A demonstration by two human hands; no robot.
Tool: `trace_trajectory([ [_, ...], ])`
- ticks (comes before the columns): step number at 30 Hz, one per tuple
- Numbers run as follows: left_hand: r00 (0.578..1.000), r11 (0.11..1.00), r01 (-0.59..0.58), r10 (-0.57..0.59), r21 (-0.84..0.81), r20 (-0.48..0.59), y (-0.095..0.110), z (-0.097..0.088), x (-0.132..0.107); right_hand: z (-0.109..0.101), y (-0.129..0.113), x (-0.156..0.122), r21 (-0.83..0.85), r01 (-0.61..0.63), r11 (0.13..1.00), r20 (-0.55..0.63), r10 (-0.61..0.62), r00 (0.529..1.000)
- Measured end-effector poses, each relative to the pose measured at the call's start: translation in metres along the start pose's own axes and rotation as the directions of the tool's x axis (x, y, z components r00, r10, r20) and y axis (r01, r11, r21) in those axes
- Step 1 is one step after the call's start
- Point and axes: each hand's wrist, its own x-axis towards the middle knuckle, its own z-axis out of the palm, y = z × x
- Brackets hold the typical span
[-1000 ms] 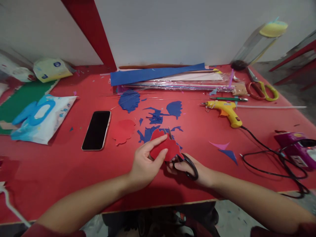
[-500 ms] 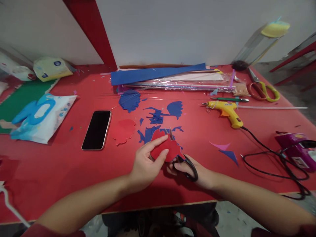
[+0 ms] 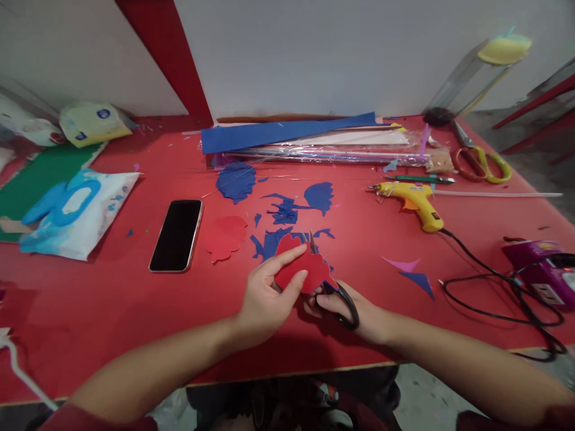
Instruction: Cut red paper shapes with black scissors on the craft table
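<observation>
Left hand point(image 3: 265, 299): clasps a flat red scalloped sheet point(image 3: 299, 266), thumb on top.
Right hand point(image 3: 368, 318): grips black-handled metal scissors point(image 3: 354, 310), blades slightly parted.
Sheet: above the red desk point(image 3: 359, 239), against the scissors.

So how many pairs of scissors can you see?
2: the black pair in the right hand, and the red-and-yellow pair on the table, far right. Others may be hidden.

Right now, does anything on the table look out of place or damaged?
The cable looks untidy: it sprawls in loops from the glue gun and droops past the near edge of the table, at right. Blue scraps lie strewn about the middle. I see nothing spilled or broken.
</observation>
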Motion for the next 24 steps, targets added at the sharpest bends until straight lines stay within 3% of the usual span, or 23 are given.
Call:
trace_trajectory([
  [24, 1.000, 1.000, -0.004, 0.004, 0.011, -0.008, -0.0012, 0.0018, 0.0006, -0.0032, 0.0036, -0.0002, -0.062, -0.004, 0.998, 0.004, 0.004, 1.000],
])
